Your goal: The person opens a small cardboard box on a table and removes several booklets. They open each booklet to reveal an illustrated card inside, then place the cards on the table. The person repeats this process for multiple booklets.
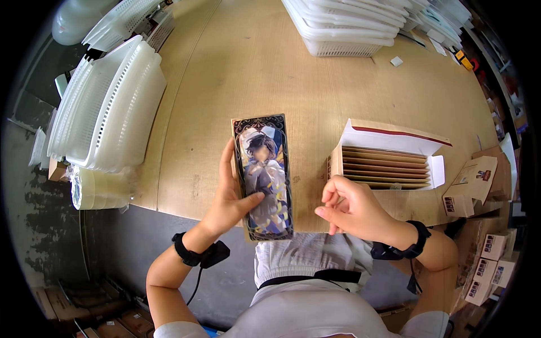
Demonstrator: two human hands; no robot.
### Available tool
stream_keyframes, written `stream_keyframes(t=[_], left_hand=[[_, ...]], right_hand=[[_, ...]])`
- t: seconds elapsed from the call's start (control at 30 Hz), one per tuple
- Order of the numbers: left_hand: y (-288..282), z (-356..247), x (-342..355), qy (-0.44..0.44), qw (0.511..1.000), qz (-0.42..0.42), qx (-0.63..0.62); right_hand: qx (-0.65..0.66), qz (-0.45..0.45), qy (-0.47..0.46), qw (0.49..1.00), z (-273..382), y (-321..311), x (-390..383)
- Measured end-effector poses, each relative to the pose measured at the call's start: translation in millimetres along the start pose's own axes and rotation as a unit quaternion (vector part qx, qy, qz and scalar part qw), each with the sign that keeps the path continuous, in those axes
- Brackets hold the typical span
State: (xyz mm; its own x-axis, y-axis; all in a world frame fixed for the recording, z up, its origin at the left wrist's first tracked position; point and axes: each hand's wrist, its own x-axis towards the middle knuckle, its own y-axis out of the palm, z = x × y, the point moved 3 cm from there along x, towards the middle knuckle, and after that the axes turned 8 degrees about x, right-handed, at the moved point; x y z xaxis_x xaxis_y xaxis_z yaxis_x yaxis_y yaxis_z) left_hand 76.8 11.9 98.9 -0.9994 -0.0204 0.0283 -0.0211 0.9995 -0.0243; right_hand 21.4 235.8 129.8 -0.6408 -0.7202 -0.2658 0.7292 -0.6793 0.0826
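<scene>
My left hand grips a tall illustrated card pack upright by its left side, the thumb lying across its front. The pack has a dark ornate border around a drawn figure; a light brown edge shows along its left side. My right hand hovers at the table's front edge, fingers loosely curled and a little apart, with nothing visible in them. Just beyond it stands an open white carton with a dark red stripe on its raised lid. Several flat brown-edged packs stand in a row inside the carton.
Nested white plastic baskets stand at the left, beside rolls of clear tape. More white baskets are stacked at the far side. Cardboard boxes lie at the right table edge, with small cartons lower down.
</scene>
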Motion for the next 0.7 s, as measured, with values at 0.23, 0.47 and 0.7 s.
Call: stream_keyframes(t=[0.23, 0.47, 0.7], left_hand=[[-54.0, 29.9, 32.0, -0.082, 0.996, -0.003, 0.039], [-71.1, 57.8, 113.4, -0.089, 0.985, 0.04, 0.144], [-80.0, 55.8, 161.8, -0.091, 0.947, 0.038, 0.306]], right_hand=[[-0.09, -0.047, -0.001, 0.995, -0.3, -34.3, -36.6], [-0.359, -0.198, -0.102, 0.906, 12.1, -66.9, -59.8], [-0.585, -0.238, -0.147, 0.761, 5.3, -77.3, -59.2]])
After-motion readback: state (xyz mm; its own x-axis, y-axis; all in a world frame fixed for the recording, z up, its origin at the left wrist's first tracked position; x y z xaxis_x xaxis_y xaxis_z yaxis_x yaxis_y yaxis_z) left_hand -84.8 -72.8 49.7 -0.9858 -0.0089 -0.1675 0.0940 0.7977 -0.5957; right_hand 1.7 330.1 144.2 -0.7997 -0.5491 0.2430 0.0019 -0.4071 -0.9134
